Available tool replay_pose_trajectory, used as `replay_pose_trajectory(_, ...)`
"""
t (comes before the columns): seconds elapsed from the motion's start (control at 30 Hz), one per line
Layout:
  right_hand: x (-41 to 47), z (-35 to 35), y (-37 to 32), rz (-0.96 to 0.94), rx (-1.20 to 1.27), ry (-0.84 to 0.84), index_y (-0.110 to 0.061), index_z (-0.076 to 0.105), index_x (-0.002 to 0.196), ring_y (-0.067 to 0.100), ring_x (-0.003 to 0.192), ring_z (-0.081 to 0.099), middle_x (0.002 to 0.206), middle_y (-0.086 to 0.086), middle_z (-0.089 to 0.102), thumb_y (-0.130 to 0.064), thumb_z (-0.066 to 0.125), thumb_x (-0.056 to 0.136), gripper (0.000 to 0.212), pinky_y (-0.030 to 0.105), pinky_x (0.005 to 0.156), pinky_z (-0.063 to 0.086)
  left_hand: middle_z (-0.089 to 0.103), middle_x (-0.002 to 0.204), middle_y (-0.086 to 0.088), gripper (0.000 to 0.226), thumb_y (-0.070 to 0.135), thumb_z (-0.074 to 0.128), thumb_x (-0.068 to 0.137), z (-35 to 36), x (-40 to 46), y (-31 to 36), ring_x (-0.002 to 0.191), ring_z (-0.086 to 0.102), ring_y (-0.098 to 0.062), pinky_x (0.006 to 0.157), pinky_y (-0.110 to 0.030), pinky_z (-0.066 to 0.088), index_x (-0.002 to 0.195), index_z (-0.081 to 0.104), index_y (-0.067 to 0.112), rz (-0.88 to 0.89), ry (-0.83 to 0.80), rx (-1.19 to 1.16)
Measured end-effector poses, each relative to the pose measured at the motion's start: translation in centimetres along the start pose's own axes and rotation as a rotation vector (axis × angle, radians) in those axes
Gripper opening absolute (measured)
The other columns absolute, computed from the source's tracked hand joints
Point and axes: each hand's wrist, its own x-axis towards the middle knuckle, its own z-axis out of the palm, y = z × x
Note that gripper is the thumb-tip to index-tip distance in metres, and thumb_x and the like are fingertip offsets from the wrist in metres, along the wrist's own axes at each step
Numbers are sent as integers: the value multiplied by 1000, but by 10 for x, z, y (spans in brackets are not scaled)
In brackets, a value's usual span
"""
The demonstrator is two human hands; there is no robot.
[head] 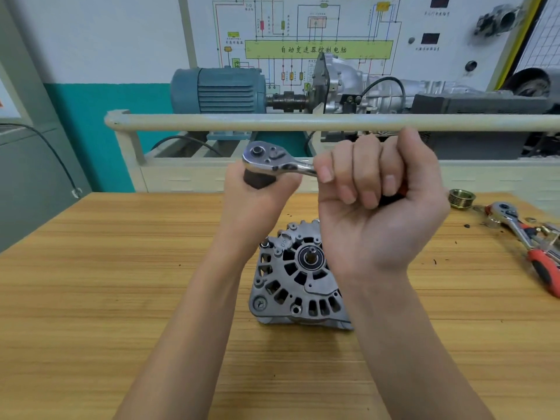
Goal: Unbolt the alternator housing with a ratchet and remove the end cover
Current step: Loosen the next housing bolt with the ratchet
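Chrome ratchet (272, 160) is held above the wooden table (121, 283), clear of the alternator (297, 280). The right hand (375, 207) is fisted around the ratchet handle. The left hand (257, 192) grips the dark socket (256, 180) beneath the ratchet head. The alternator stands on the table between both forearms, shaft end up. A second ratchet (527, 241) lies at far right

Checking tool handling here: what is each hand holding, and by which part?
Both hold the ratchet: right hand grips its handle, left hand grips the dark socket under its head.
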Motion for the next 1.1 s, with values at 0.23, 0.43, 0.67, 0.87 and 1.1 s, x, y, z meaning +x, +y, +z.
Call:
replay_pose_trajectory(0.23,21,-7,-16,337,75,-85,-18,31,43,13,42,19,41,-2,18,-18,37,90,47,25,47,34,39,42,14,32,27,68,70,-26,-2,2,38,34,-7,46,-17,29,46,48,28,9,-480,97)
replay_pose_trajectory(0.43,13,-7,-13,156,89,47,-16,35,43,11,39,24,38,-3,26,-16,37,92,49,25,46,35,37,45,12,34,16,68,72,-6,-3,2,43,31,-8,46,-26,27,48,47,27,31,-157,63)
replay_pose_trajectory(0.67,0,1,2,8,-12,-39,-15,36,45,13,41,29,40,-3,30,-16,30,95,50,27,51,39,36,42,13,34,8,63,68,-9,-1,-1,38,29,-5,42,-17,26,47,43,25,30,-72,-48)
replay_pose_trajectory(0.87,21,-6,-12,301,87,-39,-14,36,42,12,43,21,39,-2,22,-18,38,91,49,25,48,37,37,41,17,33,25,65,73,-19,-1,0,35,30,-4,44,-15,27,45,49,28,78,-326,-22)
replay_pose_trajectory(1.1,5,-3,-3,26,19,8,-16,36,45,12,40,28,40,-3,29,-16,33,95,50,27,49,39,37,45,14,35,9,63,71,2,0,0,44,30,-8,45,-23,23,46,49,28,65,41,-8)
